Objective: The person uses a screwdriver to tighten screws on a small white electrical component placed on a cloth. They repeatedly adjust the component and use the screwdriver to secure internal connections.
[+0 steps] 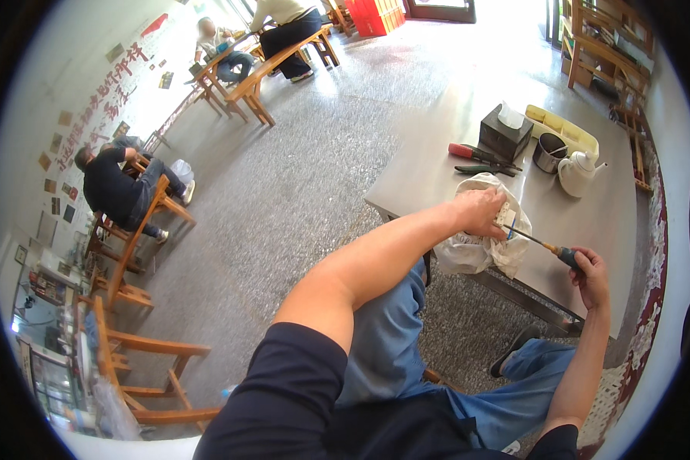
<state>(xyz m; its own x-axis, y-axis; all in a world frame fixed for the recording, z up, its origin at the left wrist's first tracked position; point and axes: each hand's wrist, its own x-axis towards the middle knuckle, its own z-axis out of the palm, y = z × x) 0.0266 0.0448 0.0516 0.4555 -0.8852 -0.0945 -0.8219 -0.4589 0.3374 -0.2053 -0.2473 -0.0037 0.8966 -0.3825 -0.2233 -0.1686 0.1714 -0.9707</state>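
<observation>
Work under way, prob. mid-stage; result n/a to see

The L hand (483,213) is bent over a small pale piece (503,219) and pinches it btw. thumb and fingers; the fingers cover a good part of it. The piece is at the white bag (464,259), which lies at the near edge of the table (410,170) and hangs partly over it. The R hand (592,277) is closed around the handle of a screwdriver (567,257), w/ the shaft pointing left to the piece.

Done so far, as I judge: the piece is held steady, the tool is in hand, and the tip is brought to the piece. Whether the tip sits in a screw, or only touches the surface, I cannot tell, b/c this spot is too small.

Left, in my judgement: the screwdriver work itself looks not finished, since tool and piece are both held in position. How much turning remains, I cannot say; no loose screw is visible to me.

Other tools, i.e. a red-handled tool (470,152) and a dark-handled tool (479,169), lie beyond the bag, near the tissue box (504,138); neither hand touches them atm.
</observation>
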